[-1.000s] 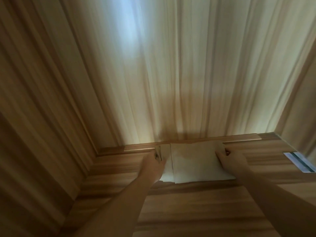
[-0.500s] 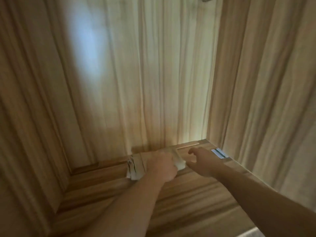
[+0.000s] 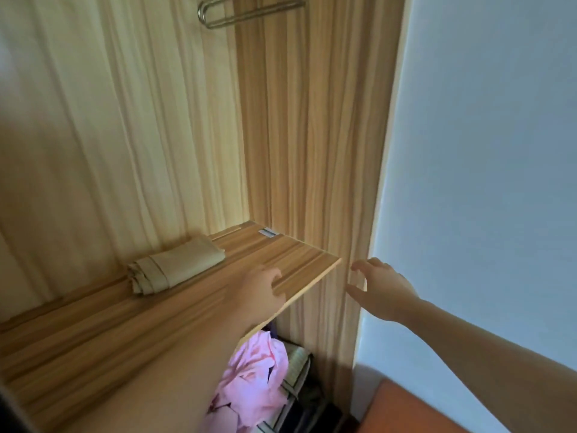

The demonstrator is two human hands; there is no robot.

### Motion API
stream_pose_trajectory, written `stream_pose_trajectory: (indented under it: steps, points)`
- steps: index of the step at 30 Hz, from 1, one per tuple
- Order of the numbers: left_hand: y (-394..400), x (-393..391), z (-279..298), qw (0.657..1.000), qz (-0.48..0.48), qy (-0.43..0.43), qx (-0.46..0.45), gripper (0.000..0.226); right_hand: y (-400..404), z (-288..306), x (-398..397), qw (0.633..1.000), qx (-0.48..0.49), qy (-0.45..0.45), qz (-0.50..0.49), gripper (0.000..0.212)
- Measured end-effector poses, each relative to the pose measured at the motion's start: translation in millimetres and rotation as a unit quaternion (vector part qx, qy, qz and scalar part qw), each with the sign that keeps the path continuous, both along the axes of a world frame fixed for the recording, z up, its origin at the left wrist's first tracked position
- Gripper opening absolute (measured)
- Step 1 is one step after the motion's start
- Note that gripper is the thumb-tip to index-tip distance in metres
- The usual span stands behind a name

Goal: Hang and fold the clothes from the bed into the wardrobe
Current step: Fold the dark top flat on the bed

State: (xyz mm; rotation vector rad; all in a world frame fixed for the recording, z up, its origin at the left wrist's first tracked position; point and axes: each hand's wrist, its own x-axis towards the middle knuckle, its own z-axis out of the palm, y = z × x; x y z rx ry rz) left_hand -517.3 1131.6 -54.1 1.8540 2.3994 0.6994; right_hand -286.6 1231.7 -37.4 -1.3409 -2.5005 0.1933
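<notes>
A folded beige cloth lies at the back of the wooden wardrobe shelf, against the rear panel. My left hand rests on the shelf near its front edge, fingers loosely curled and holding nothing, well in front of the cloth. My right hand hovers off the shelf's front right corner, beside the wardrobe's side panel, fingers spread and empty.
A metal hanger rail shows at the top. Below the shelf sit a crumpled pink garment and dark items. A pale wall fills the right side, with an orange-brown surface at the bottom right.
Both hands let go of the folded cloth and drew back to the shelf's front edge. The view swung right and pulled out of the wardrobe.
</notes>
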Motion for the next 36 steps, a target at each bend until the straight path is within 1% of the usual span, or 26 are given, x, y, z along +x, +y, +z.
stream_pose_trajectory:
  steps: [4,8,10,14,18,20,22,27,33,36]
  points:
    - [-26.3,59.7,-3.9,0.996,-0.084,-0.022,-0.013,0.051,-40.7,-4.4,79.3,0.998,0.004,-0.015,-0.066,0.051]
    - [-50.2,119.2,-13.8,0.987,-0.157,0.013,-0.041,0.043,-101.5,-22.7,160.0,0.990,-0.027,-0.002,-0.140,0.049]
    - [-56.9,149.9,-12.5,0.977,-0.202,0.030,-0.055,0.046,-137.5,-29.8,200.3,0.984,-0.037,-0.008,-0.177,0.048]
    - [-72.5,205.6,-11.6,0.946,-0.313,0.059,-0.058,0.050,-215.1,-27.4,265.3,0.969,-0.060,-0.028,-0.239,0.058]
    - [-109.9,251.6,-17.4,0.915,-0.390,0.101,-0.032,0.048,-308.6,-22.5,299.7,0.943,-0.048,-0.019,-0.329,0.062]
    - [-137.1,269.6,-24.1,0.909,-0.405,0.104,-0.007,0.048,-365.7,-26.7,302.6,0.923,-0.040,-0.011,-0.383,0.062]
    - [-169.8,286.3,-33.9,0.901,-0.422,0.098,-0.004,0.047,-426.5,-35.2,300.1,0.902,-0.042,0.002,-0.430,0.062]
    - [-270.3,333.4,-58.0,0.840,-0.534,0.087,-0.043,0.048,-581.9,-47.9,298.8,0.846,-0.059,-0.001,-0.530,0.064]
    - [-411.3,394.9,-48.4,0.755,-0.653,0.060,-0.027,0.039,-763.9,-45.4,298.4,0.771,-0.061,0.030,-0.633,0.065]
    - [-491.1,417.1,-45.6,0.722,-0.689,0.061,-0.017,0.039,-861.5,-47.5,283.9,0.741,-0.053,0.046,-0.668,0.068]
